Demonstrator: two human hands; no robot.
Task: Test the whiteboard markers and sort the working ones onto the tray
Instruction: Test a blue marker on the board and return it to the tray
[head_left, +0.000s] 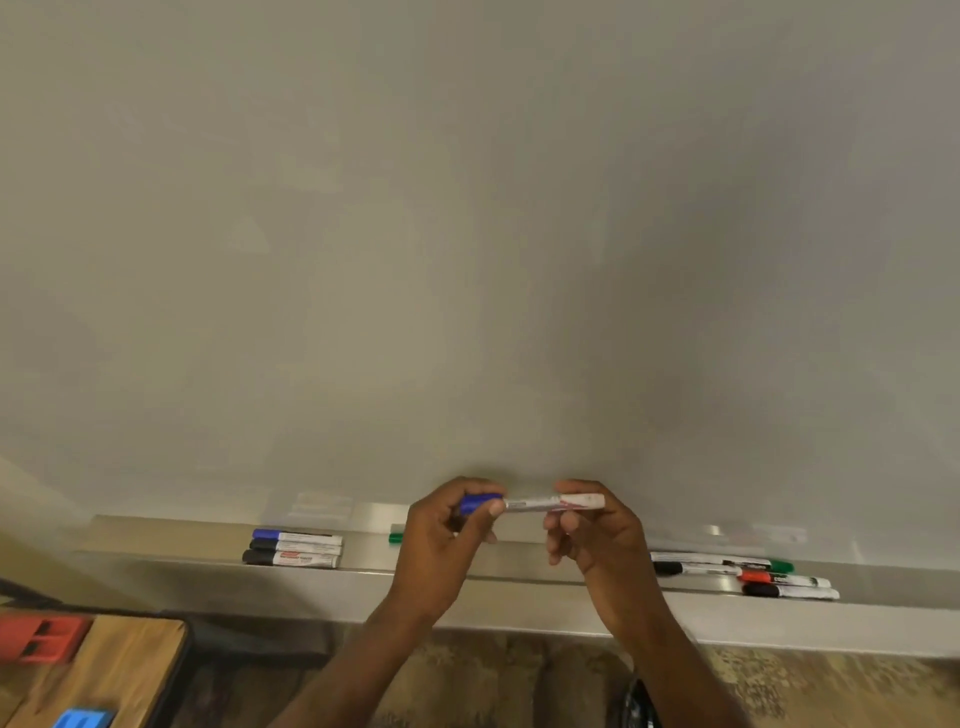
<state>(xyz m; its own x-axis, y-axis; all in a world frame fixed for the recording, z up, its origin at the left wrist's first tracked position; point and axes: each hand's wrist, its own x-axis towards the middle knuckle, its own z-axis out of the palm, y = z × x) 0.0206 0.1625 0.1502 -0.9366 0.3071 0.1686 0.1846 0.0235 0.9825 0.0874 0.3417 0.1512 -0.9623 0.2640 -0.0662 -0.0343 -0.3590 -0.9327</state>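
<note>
A white-barrelled whiteboard marker with a blue cap (530, 503) is held level between both hands: the left hand (447, 525) is closed on the cap, the right hand (592, 525) on the barrel. Just beyond the grip lies the metal whiteboard tray (363, 571), with three capped markers (293, 548) left of it and four markers (748, 574) right.

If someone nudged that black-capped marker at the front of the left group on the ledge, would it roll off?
The black-capped marker looks round-barrelled, so it would probably roll. It lies along the ledge, near its front edge, so a forward nudge might tip it over. It looks stiff and probably light.
</note>
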